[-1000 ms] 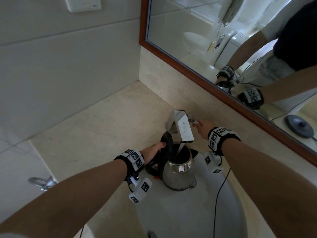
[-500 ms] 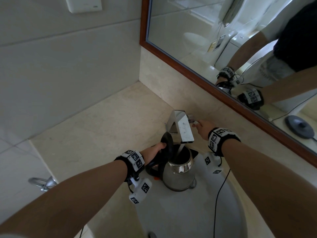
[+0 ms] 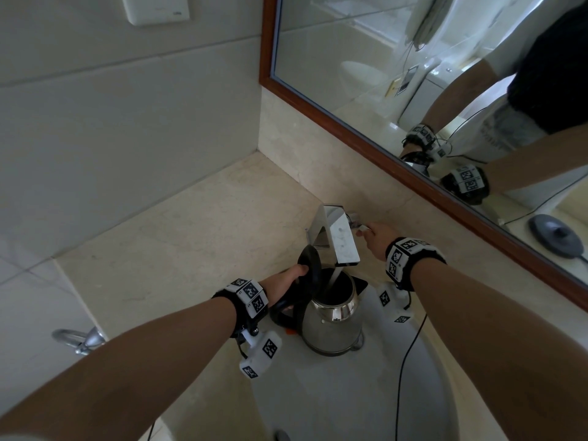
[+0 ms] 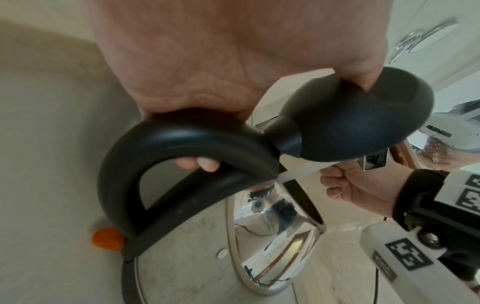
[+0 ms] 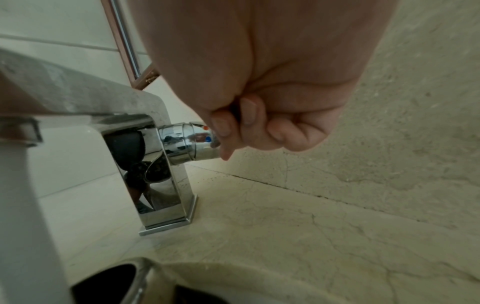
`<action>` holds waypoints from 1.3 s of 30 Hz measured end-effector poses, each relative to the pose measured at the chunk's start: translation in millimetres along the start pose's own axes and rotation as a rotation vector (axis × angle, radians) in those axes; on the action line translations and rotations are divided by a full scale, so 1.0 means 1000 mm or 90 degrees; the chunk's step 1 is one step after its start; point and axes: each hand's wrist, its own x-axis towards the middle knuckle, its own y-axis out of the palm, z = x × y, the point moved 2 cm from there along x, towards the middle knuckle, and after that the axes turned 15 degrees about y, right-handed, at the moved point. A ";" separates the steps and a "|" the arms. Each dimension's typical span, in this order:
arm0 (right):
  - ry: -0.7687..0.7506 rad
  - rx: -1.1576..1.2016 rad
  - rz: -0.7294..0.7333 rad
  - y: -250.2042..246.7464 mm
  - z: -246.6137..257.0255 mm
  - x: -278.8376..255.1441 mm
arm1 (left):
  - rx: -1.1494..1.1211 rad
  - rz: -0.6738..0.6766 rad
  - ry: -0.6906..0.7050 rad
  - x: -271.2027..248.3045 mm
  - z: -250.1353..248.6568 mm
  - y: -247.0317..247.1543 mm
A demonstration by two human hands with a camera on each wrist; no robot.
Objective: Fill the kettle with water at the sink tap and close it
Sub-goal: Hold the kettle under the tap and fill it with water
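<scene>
A steel kettle [image 3: 332, 326] with a black handle [image 4: 166, 144] stands in the white sink [image 3: 343, 393] under the chrome tap [image 3: 342, 238]. Its black lid [image 3: 310, 268] is tipped up and open. A stream of water [image 3: 333, 278] runs from the spout into the kettle's mouth. My left hand [image 3: 286, 281] grips the top of the handle, thumb against the raised lid [image 4: 363, 115]. My right hand [image 3: 377, 238] is to the right of the tap, fingers curled round its chrome side lever [image 5: 192, 142].
A beige stone counter [image 3: 197, 243] surrounds the sink, with tiled wall at left and a wood-framed mirror [image 3: 429, 90] behind. The kettle's power base appears in the mirror [image 3: 555, 232]. A black cable [image 3: 404, 370] hangs across the basin. A chrome ring holder [image 3: 79, 340] sticks out at lower left.
Almost nothing has moved. Both hands keep their grips and water keeps running into the kettle.
</scene>
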 end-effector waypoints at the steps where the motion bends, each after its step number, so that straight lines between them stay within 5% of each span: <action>1: 0.001 0.002 0.000 0.000 0.000 0.000 | 0.001 -0.002 0.001 -0.001 -0.001 0.000; 39: 0.009 -0.001 0.008 -0.002 0.001 -0.006 | -0.007 -0.008 0.002 -0.004 -0.005 0.003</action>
